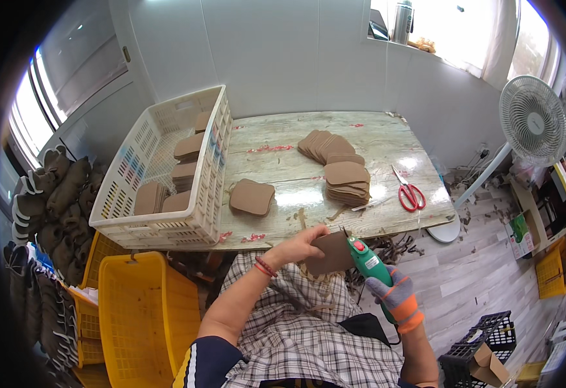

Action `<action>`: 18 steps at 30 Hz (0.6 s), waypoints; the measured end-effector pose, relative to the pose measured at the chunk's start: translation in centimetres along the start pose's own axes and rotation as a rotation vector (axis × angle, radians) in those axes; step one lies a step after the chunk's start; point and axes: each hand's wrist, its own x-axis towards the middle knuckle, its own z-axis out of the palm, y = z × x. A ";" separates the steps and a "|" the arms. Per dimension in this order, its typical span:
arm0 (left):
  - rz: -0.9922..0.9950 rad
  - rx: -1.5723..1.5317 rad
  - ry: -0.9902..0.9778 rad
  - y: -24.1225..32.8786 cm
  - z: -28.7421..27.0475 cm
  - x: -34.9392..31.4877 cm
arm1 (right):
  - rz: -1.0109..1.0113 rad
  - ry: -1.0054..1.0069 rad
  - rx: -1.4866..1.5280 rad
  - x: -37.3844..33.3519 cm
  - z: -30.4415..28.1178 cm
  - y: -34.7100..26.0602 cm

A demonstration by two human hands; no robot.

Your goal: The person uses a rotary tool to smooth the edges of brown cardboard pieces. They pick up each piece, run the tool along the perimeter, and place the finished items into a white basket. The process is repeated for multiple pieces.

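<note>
My bare left hand (299, 247) pinches a brown, rounded flat piece (329, 255), which looks like leather or padded fabric, at the table's near edge above my lap. My right hand (396, 297), in a grey and orange glove, is wrapped round a green handheld electric cutter (369, 262) with a red button. The cutter's tip lies against the right edge of the piece. Beyond my hands are a neat stack of brown pieces (347, 184) and a fanned pile (323, 146). A smaller stack (252, 197) sits left of them.
Red-handled scissors (411, 197) lie at the table's (283, 223) right side. A white crate (147, 223) with brown stacks stands on the left, above a yellow crate (134, 310). Trimmings litter the floor around a white fan (532, 116). A black crate (483, 336) sits lower right.
</note>
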 end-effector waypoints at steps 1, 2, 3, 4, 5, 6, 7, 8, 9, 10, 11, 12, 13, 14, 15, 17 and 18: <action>-0.011 -0.033 0.021 -0.5 -0.6 0.1 | -0.010 -0.006 0.025 0.0 0.0 0.0; -0.022 -0.067 0.041 -0.3 -0.8 0.1 | -0.019 -0.010 0.051 0.0 -0.1 0.1; 0.031 -0.081 0.124 -0.1 -0.8 0.0 | -0.003 -0.016 0.042 0.0 -0.3 0.2; 0.019 -0.061 0.173 0.3 -1.0 -0.2 | 0.012 -0.022 0.034 0.0 -0.5 0.3; 0.022 -0.075 0.185 0.5 -1.2 -0.4 | 0.029 -0.028 0.026 0.0 -0.6 0.4; 0.026 -0.090 0.196 0.7 -1.4 -0.5 | 0.034 -0.031 0.026 0.0 -0.6 0.4; 0.025 -0.091 0.195 0.7 -1.6 -0.5 | 0.039 -0.033 0.027 0.0 -0.7 0.4; 0.025 -0.093 0.195 0.7 -1.8 -0.4 | 0.044 -0.037 0.026 0.0 -0.7 0.4; 0.025 -0.095 0.195 0.7 -2.1 -0.4 | 0.045 -0.043 0.024 0.0 -0.7 0.5; 0.008 -0.090 0.182 0.7 -2.3 -0.4 | 0.046 -0.048 0.022 0.0 -0.7 0.6; 0.016 -0.041 0.163 0.7 -2.5 -0.5 | 0.047 -0.054 0.020 0.0 -0.8 0.7; 0.023 0.008 0.144 0.9 -2.6 -0.6 | 0.056 -0.065 0.005 -0.1 -0.9 0.4; 0.041 0.028 0.099 0.5 -3.0 -0.6 | 0.055 -0.081 0.021 -0.2 -0.9 0.3; 0.044 0.127 0.073 1.2 -3.0 -0.6 | 0.057 -0.090 0.037 -0.2 -0.9 0.4; 0.050 0.167 0.042 1.6 -3.1 -0.6 | 0.051 -0.098 0.041 -0.1 -1.0 0.7; 0.033 0.180 0.019 2.1 -2.9 -0.4 | 0.059 -0.113 0.043 -0.2 -0.9 0.8; 0.009 0.155 0.026 2.3 -2.7 -0.2 | 0.063 -0.120 0.044 -0.2 -0.9 0.9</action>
